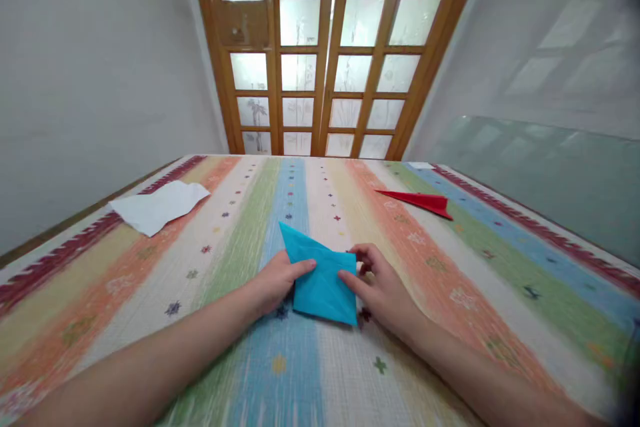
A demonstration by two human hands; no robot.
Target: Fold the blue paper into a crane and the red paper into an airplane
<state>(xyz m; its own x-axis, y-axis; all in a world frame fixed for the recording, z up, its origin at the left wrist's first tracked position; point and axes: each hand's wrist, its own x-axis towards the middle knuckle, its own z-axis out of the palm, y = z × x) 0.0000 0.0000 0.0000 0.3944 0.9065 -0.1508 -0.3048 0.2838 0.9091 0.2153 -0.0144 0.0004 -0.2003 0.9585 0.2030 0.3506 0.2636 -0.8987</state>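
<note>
A single head-worn camera looks forward and steeply down from close above the striped cloth, which fills the lower half of the frame; both forearms enter from the bottom edge, and a wooden glazed door stands at top centre.
</note>
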